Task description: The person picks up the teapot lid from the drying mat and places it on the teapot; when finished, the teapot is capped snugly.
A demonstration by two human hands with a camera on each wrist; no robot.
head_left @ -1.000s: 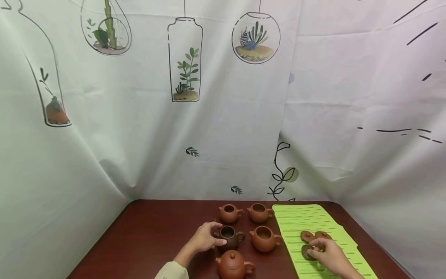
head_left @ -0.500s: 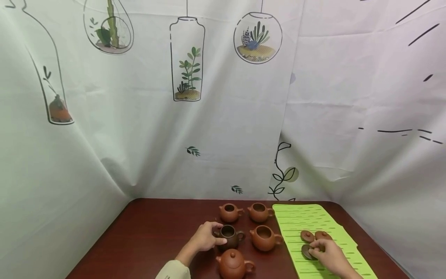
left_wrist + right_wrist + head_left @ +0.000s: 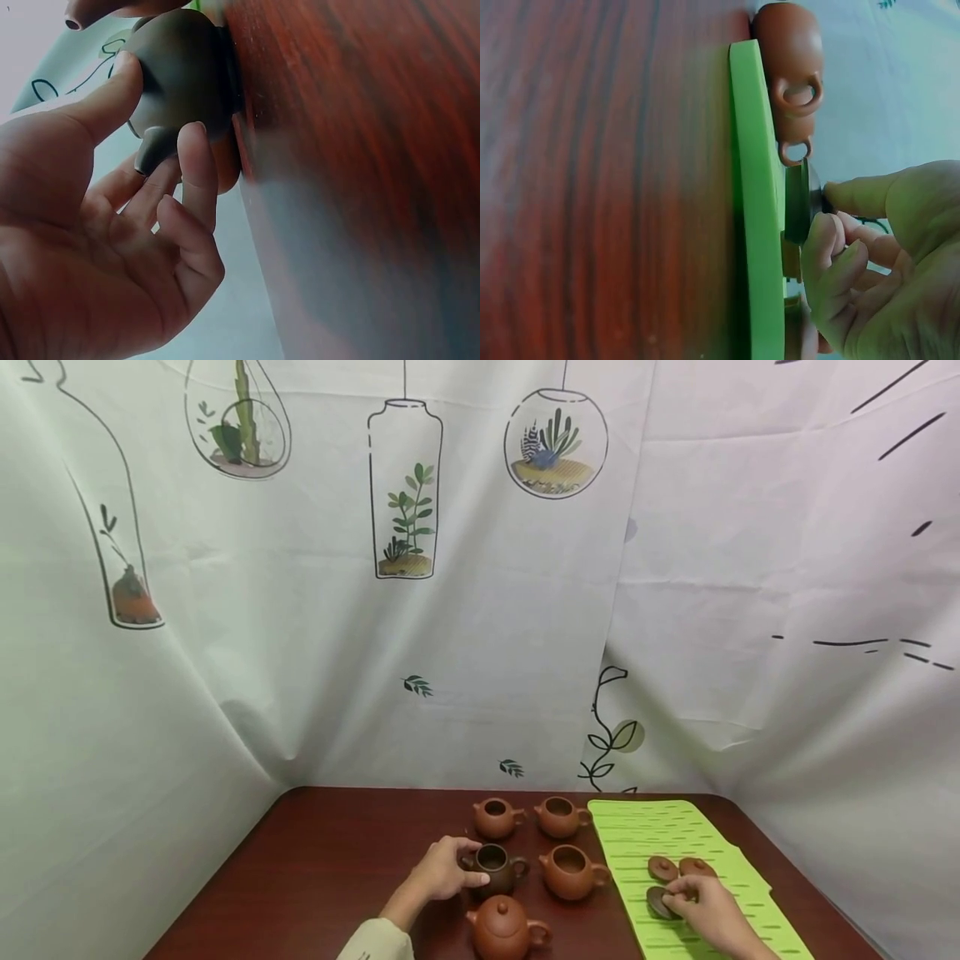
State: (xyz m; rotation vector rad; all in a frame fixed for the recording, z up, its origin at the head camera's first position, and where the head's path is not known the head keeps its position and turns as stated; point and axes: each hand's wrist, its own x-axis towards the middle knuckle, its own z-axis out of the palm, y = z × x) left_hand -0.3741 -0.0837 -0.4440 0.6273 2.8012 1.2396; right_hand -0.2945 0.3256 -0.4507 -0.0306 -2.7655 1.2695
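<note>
Left hand (image 3: 442, 870): thumb and fingers part-curled round the dark teapot (image 3: 500, 877), gap set by the pot's girth. Thumb on near side, fingers about the spout (image 3: 155, 148). Reads as a steadying hold; coming from the spout side leaves handle and mouth unobstructed. Pot upright on the desk (image 3: 337, 860).

Right hand (image 3: 708, 910): thumb and fingertips nearly together, pinching the dark lid (image 3: 659, 902) by its knob (image 3: 827, 201), likely the easiest purchase on so flat a disc. Lid at the green mat (image 3: 637, 823); touching or just above, cannot tell.

Beside it, two red-brown lids (image 3: 662, 868) on the mat, perhaps for softer footing.

Farther out: open teapots at right (image 3: 567, 889), back left (image 3: 494, 830) and back right (image 3: 558, 829); lidded teapot (image 3: 500, 932) nearest the camera. Spouts left, handles right, seemingly ranked for easy reach. Printed cloth (image 3: 487, 635) behind.
</note>
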